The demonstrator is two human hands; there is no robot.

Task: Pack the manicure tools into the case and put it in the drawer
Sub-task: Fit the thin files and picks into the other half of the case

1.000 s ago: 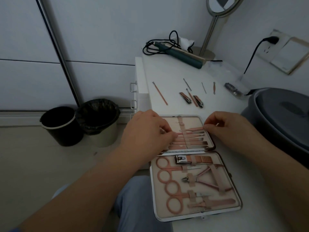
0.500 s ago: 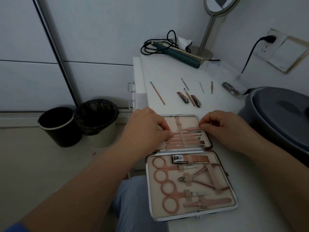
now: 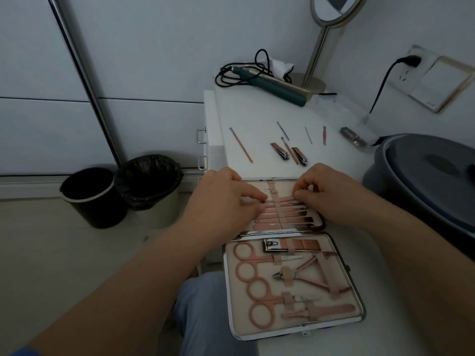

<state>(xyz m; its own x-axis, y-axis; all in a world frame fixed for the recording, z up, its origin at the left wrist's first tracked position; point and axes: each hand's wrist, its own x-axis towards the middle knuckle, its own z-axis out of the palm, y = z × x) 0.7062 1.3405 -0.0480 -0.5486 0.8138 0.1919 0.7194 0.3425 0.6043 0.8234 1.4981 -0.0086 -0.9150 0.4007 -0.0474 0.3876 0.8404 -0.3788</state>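
The left ends of the thin tools strapped in the far half of the case [image 3: 295,327] are covered by the left hand [image 3: 226,199]; their right tips at 3 o'clock are covered by the right hand [image 3: 326,194]. Whether a tool is pinched by either hand cannot be told. The round mirror [image 3: 331,9] is cut off at 12 o'clock by the frame edge, the grey tub [image 3: 424,176] at 3 o'clock. The small tools [image 3: 308,134] lying loose on the worktop [image 3: 257,119] are too small to be identified.
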